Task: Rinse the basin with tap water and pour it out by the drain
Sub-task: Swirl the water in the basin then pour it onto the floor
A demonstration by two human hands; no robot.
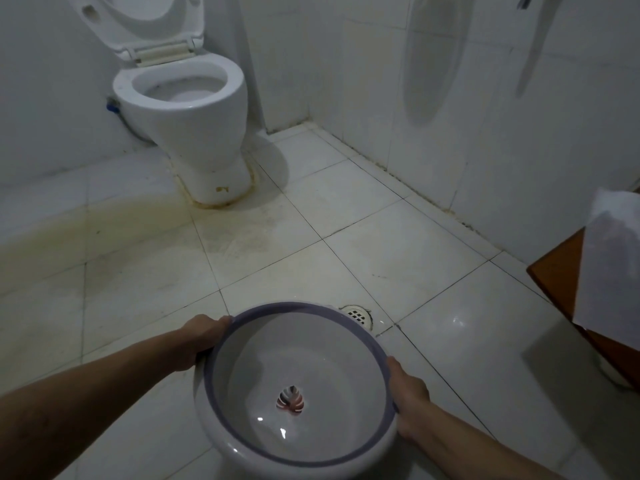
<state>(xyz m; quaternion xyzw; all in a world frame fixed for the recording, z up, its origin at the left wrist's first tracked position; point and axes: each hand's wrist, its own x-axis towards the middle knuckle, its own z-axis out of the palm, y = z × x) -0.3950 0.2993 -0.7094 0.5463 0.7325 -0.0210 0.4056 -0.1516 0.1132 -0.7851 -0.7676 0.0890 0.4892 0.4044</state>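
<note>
I am gripping the basin [301, 368] with both hands on opposite sides of its purple rim, and I am judging that this two-sided hold is what is holding it level, so nothing is slopping out early. My left hand [204, 336] is wrapping the far-left edge, fingers curled over the lip. My right hand [408, 396] is clamping the near-right edge, thumb on top, the fingers underneath being hidden from me. The basin is hanging between the two hands, clear of the floor tiles [346, 220] as far as I am able to tell. Glints around the leaf print [290, 400] at its bottom are suggesting a little water inside, though I am not certain. The floor drain [356, 315] is sitting just ahead of my right hand, partly tucked behind the far rim, so tipping forward and rightward is looking like the sensible pour. The toilet [187, 109] is standing well ahead of my left hand
</note>
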